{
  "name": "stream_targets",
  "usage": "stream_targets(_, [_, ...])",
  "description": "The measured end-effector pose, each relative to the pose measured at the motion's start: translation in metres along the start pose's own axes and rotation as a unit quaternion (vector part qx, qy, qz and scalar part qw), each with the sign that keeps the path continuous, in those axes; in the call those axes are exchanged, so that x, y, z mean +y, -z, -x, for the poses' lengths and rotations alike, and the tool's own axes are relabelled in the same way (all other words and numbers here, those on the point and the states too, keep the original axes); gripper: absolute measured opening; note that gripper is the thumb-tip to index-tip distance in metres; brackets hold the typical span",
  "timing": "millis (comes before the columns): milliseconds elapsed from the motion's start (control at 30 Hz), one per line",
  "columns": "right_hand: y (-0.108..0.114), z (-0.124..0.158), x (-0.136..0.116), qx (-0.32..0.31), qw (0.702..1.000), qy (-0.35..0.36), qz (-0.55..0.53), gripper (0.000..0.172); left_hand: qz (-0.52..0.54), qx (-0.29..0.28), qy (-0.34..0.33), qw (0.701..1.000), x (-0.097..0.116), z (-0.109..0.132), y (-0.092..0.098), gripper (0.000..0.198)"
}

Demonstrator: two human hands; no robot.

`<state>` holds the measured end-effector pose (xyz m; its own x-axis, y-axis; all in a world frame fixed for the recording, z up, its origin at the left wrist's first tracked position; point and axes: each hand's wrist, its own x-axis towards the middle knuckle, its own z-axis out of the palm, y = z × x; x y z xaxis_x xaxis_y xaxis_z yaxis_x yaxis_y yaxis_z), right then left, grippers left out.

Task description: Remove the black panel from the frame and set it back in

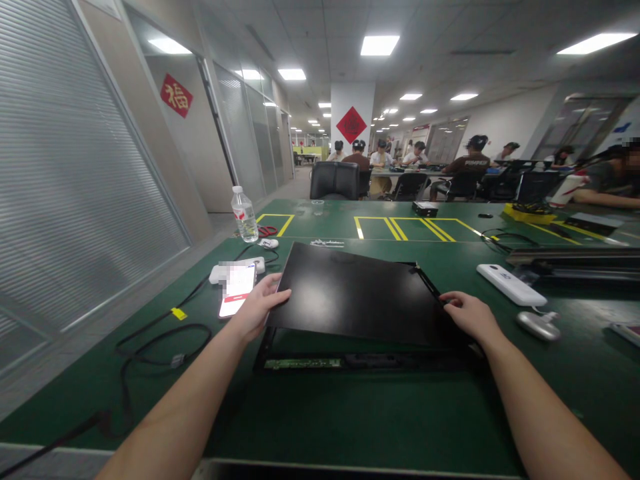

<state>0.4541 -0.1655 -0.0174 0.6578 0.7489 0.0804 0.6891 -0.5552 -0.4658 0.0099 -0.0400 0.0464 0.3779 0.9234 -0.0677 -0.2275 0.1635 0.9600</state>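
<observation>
A flat black panel [350, 293] lies on the green table [350, 413] in front of me, its near edge raised above a black frame [360, 363] with a thin green circuit strip along the front. My left hand [257, 307] grips the panel's left edge, thumb on top. My right hand [467, 313] grips the panel's right edge near its corner, fingers curled around it.
A lit phone [236, 290] and a white box lie left of the panel; black cables [150, 340] run past them. A water bottle [244, 215] and red scissors stand farther back left. A white device [510, 283] and a grey mouse [539, 325] sit to the right. Several people sit at far tables.
</observation>
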Motion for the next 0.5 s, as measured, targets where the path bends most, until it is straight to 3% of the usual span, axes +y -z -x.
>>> stream_targets(500, [-0.0065,-0.0097,0.0042,0.023,0.995,-0.031,-0.09,0.041,0.006,-0.018,-0.072,0.997,0.0012,0.002,-0.0063,0.074])
